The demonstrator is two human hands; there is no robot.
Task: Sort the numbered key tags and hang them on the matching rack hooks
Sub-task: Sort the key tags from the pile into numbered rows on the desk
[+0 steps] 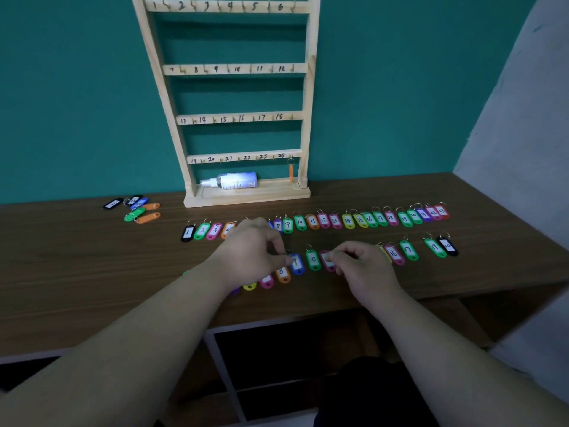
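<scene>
Both hands work over the front row of key tags on the brown desk (pixel 92 272). The left hand (pixel 249 257) pinches its fingers (pixel 284 258) closed on the ring end of the blue tag 9 (pixel 297 265), which lies flat between the orange tag 8 (pixel 282 274) and the green tag 10 (pixel 313 259). The right hand (pixel 363 266) curls its fingertips onto a pink tag (pixel 328 262) just beside tag 10; whether it grips it I cannot tell. A longer numbered row lies behind, before the wooden rack (pixel 246 192), where one orange tag (pixel 291 172) hangs at hook 24.
</scene>
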